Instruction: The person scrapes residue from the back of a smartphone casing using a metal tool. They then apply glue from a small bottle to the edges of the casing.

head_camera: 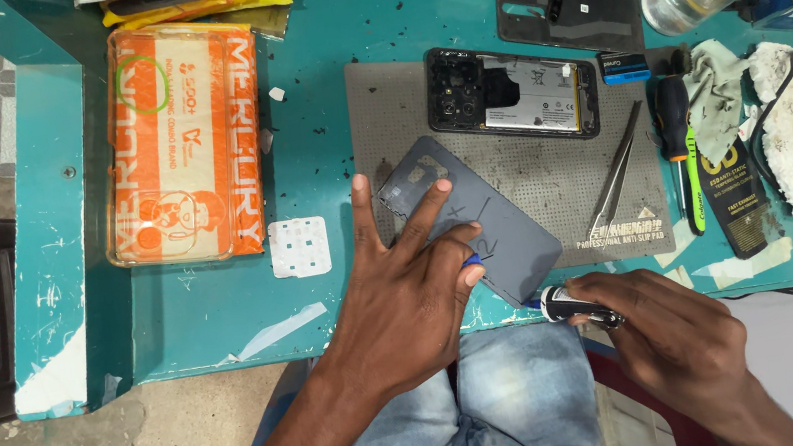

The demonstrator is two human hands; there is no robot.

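right hand (667, 336) grips tool (578, 307) | left hand (405, 292) pins back cover (482, 218)

Your left hand (406, 297): palm down, fingers spread and pressing flat, forearm angled in from lower left. Your right hand (667, 336): fingers curled into closed grip, wrist entering from lower right.

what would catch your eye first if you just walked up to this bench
Most striking is the left hand spread flat on a grey phone back cover at the front edge of the grey work mat, while the right hand holds a small black and silver tool at the cover's corner. Behind them lies an opened phone with its insides showing. Far left sits a bright orange packet.
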